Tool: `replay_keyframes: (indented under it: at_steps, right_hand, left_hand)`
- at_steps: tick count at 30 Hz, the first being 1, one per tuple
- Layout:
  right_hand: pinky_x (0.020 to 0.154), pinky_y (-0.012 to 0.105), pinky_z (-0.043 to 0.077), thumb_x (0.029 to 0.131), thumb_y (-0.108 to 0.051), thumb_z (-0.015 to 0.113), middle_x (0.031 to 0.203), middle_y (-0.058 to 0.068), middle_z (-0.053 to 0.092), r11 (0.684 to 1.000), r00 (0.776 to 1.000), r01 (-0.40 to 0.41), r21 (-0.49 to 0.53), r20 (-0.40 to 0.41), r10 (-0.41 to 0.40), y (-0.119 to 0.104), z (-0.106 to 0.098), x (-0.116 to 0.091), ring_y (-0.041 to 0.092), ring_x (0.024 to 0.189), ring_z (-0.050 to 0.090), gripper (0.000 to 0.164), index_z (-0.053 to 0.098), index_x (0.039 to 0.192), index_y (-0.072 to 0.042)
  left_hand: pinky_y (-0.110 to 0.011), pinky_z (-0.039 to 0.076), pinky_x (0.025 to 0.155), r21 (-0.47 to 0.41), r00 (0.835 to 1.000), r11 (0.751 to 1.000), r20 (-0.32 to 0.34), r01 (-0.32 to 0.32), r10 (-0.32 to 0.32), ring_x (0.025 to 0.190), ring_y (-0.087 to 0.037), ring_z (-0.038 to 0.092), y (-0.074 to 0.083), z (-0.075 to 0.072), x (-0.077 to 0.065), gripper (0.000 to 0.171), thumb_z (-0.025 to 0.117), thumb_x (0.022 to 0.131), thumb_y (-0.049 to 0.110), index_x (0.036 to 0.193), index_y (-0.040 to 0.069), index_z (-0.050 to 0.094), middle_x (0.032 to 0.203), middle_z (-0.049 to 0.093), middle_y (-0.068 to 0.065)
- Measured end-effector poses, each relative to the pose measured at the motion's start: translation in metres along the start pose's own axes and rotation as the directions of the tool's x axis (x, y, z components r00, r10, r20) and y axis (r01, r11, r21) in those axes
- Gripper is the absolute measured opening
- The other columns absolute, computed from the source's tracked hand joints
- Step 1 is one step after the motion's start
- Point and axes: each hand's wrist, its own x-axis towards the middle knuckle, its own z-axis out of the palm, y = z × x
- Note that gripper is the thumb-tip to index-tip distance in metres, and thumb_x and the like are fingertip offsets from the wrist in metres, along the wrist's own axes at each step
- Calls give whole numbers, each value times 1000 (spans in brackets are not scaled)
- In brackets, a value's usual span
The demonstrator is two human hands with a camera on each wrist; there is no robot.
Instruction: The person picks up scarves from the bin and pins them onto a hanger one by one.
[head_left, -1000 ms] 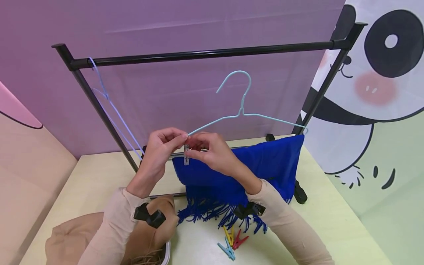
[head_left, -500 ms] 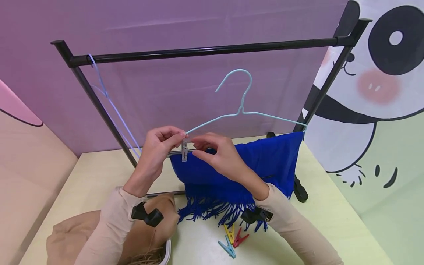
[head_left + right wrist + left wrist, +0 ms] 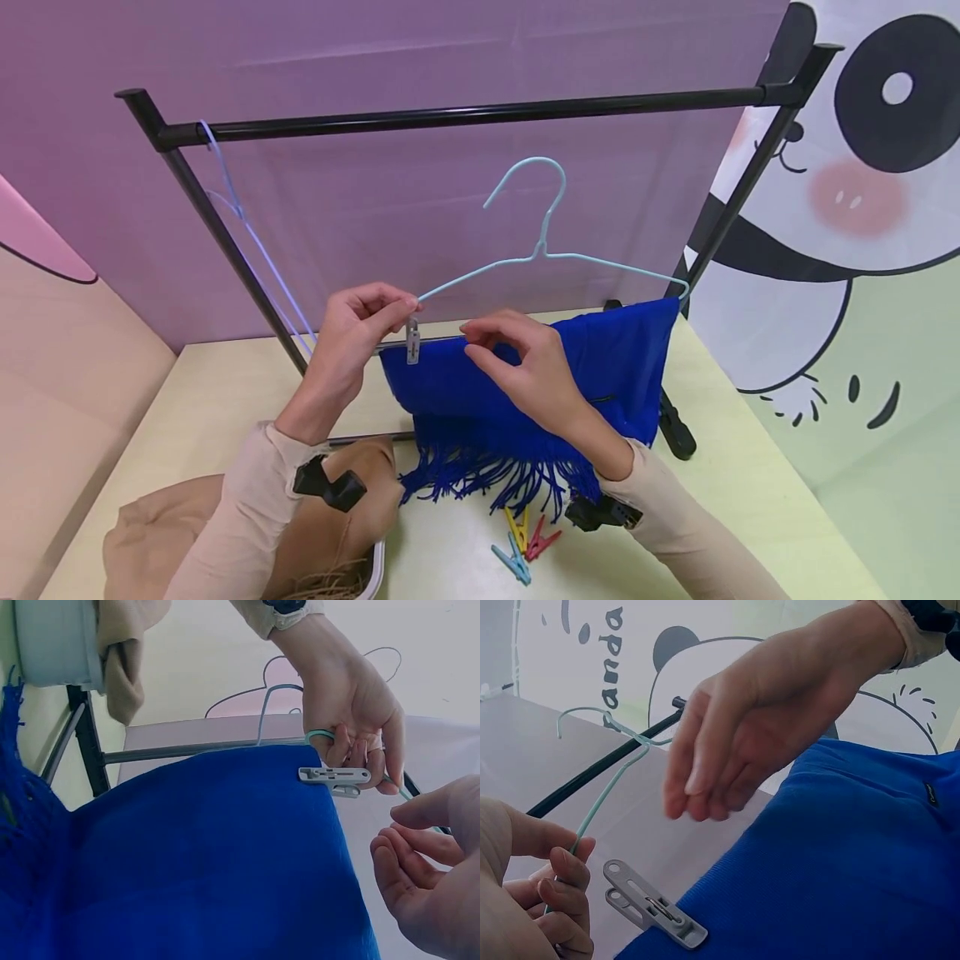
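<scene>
My left hand (image 3: 356, 342) pinches the left end of a pale turquoise wire clothes hanger (image 3: 542, 250); its hook points up, off the rail. A blue fringed scarf (image 3: 457, 387) hangs folded below the hanger's arms, and its fringe falls toward the table. Near the scarf's top left corner a grey clothespin (image 3: 413, 343) is clipped; the left wrist view shows this clothespin (image 3: 656, 904) gripping the blue edge. My right hand (image 3: 532, 375) hovers before the scarf, apart from the clothespin. Its fingers are loosely bent and, in the right wrist view, this hand (image 3: 435, 870) holds nothing.
A black garment rack (image 3: 480, 112) stands behind, with a lilac hanger (image 3: 238, 212) on its left end. Yellow, red and blue clothespins (image 3: 512, 560) lie on the table. At front left, brown cloth (image 3: 337, 517) spills over a white bin (image 3: 377, 571).
My right hand has let go of the grey clothespin and drawn away to the right. The clothespin stays on the scarf. My left hand keeps its pinch on the hanger, shifting slightly left.
</scene>
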Motion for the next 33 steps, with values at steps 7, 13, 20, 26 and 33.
replay_keyframes:
  at_steps: [7,13,20,26,33]
  right_hand:
    - [86,29,54,92,-1,69,108,7,70,995,995,-85,44,50,83,3,-10,-19,15,94,63,21,71,113,-4]
    - [89,31,54,92,0,68,112,12,68,986,989,-138,94,60,133,3,-17,-31,18,98,63,24,70,116,-3]
    - [90,26,52,92,1,67,111,14,68,972,977,-215,98,41,212,3,-25,-51,19,96,64,23,70,115,-2]
    - [87,24,53,93,-3,68,110,12,69,956,957,-286,65,64,282,6,-29,-73,18,94,63,21,70,114,-4]
    - [86,25,54,92,-11,71,107,-3,70,914,910,-406,15,94,403,12,-28,-103,17,92,64,20,72,111,-17]
  left_hand:
    - [-27,45,68,-11,1000,1000,-7,-9,9,72,-17,53,1,-1,0,19,71,93,14,96,-4,73,76,63,-4]
    - [-27,44,66,-31,1000,999,-11,-12,12,71,-17,52,1,-1,-1,13,71,93,12,93,-1,75,75,63,-5]
    - [-28,45,68,-16,1000,1000,-2,-10,10,73,-18,52,0,-3,-2,17,70,94,13,96,-4,73,77,63,-9]
    - [-27,45,67,-14,1000,1000,-2,-25,25,72,-18,52,0,-5,-3,17,70,94,12,97,-4,73,77,63,-7]
    - [-30,44,69,14,999,999,-17,-38,38,74,-24,52,-1,-5,-3,16,74,91,13,93,-2,74,75,61,-6]
